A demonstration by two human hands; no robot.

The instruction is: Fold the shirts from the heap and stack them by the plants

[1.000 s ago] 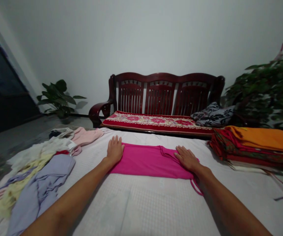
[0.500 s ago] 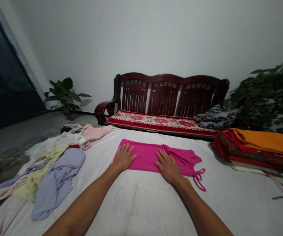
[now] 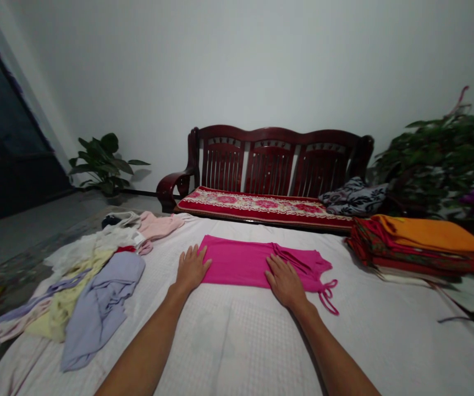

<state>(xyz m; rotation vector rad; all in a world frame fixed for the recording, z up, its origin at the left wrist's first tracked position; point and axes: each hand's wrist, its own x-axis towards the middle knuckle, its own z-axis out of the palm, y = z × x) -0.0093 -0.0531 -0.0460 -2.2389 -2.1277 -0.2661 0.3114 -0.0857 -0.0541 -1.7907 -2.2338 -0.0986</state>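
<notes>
A bright pink top [image 3: 237,263] lies folded into a long flat strip on the white sheet [image 3: 237,341]. Its thin straps and a loop of cord hang off at the right end. My left hand [image 3: 191,268] rests at the left end of the top, fingers spread, partly on the sheet. Flat on the right half of the fabric, near the straps, lies my right hand [image 3: 285,279], its fingers stretched out. Neither hand grips anything.
To the left lies a loose heap with a lavender garment [image 3: 100,308] and a pale pink one [image 3: 158,225]. At the right stands a folded stack with orange cloth [image 3: 430,234] on top. Behind is a wooden bench [image 3: 270,165], with plants at both sides.
My left hand has slid left to the end of the pink top. My right hand stays on the fabric in about the same place. The view has shifted slightly.
</notes>
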